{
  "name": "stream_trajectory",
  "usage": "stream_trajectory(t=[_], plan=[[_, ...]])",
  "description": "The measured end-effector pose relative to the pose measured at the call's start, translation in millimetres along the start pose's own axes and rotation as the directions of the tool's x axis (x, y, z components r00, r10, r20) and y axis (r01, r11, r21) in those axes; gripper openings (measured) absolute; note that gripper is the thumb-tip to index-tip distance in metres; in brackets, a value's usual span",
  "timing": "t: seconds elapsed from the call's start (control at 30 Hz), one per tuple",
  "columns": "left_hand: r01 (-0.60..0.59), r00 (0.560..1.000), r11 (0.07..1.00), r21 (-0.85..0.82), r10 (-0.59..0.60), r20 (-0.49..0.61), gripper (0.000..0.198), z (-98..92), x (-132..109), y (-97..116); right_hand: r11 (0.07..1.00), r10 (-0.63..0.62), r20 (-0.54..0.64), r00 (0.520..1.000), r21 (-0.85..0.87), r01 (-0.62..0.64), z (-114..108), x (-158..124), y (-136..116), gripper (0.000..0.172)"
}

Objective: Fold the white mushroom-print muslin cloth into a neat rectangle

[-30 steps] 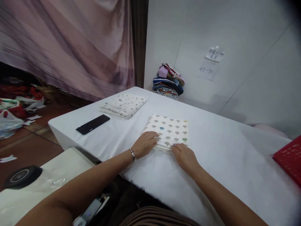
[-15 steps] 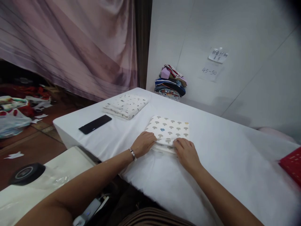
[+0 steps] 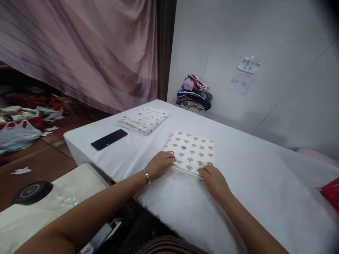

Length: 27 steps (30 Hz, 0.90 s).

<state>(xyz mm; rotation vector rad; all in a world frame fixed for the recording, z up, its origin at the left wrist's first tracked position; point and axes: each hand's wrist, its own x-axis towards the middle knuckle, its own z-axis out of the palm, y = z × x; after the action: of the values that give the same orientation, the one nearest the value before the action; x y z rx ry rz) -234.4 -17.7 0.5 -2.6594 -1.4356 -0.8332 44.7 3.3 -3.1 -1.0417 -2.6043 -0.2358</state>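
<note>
A white folded cloth (image 3: pixel 194 150) printed with grey mushrooms and a few coloured ones lies in front of me on the white-covered table (image 3: pixel 254 183). My left hand (image 3: pixel 160 165) is closed at its near left corner, fingers on top of the fabric, the thumb hidden. At the near right corner, my right hand (image 3: pixel 215 180) pinches the edge between thumb and fingers. The near edge lies flat, with the layers showing below it. Farther left is a second folded white cloth (image 3: pixel 145 119) with a small dark print, untouched.
A black phone (image 3: pixel 109 139) rests left of the cloths. Several folded fabrics form a pile (image 3: pixel 194 93) by the wall, below paper notes (image 3: pixel 249 65). A clear jar with a black lid (image 3: pixel 33 193) lies on a side surface at lower left. Something red (image 3: pixel 331 194) is at the right edge.
The mushroom cloth's near edge, raised and bunched before, has come down flat toward me, uncovering more of the print. Both hands moved slightly with it. The view has shifted a little.
</note>
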Motion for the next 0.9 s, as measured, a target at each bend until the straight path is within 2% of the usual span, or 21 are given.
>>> stream_trajectory(t=[0.2,0.37,0.43,0.6,0.7,0.8,0.9], plan=[[0.003,0.999,1.0,0.015,-0.002,-0.045,0.022,-3.8,-7,2,0.999,-0.018,-0.061,0.998,0.039,0.021,4,-7,4,0.028],[0.015,0.997,0.999,0.041,-0.012,-0.077,0.029,-7.3,0,15,0.997,-0.058,-0.12,0.991,0.039,0.063,13,-14,1,0.032],[0.002,0.999,0.996,0.085,0.002,-0.044,0.035,-4.7,3,20,0.998,-0.066,-0.153,0.986,0.002,0.067,19,-19,0,0.035],[-0.051,0.986,0.987,0.154,0.026,0.162,0.051,12.2,-3,25,0.992,-0.124,-0.139,0.982,-0.045,0.119,30,-36,4,0.051],[-0.04,0.984,0.983,0.181,0.007,0.178,0.057,21.8,-10,23,0.994,-0.108,-0.151,0.983,-0.012,0.107,29,-39,5,0.05],[-0.034,0.983,0.982,0.184,0.0,0.183,0.063,26.1,-13,23,0.997,-0.058,-0.184,0.981,0.041,0.067,18,-22,-6,0.042],[-0.02,0.982,0.986,0.164,-0.012,0.189,0.064,21.7,-11,27,0.993,-0.028,-0.164,0.986,0.109,0.046,2,17,-24,0.041]])
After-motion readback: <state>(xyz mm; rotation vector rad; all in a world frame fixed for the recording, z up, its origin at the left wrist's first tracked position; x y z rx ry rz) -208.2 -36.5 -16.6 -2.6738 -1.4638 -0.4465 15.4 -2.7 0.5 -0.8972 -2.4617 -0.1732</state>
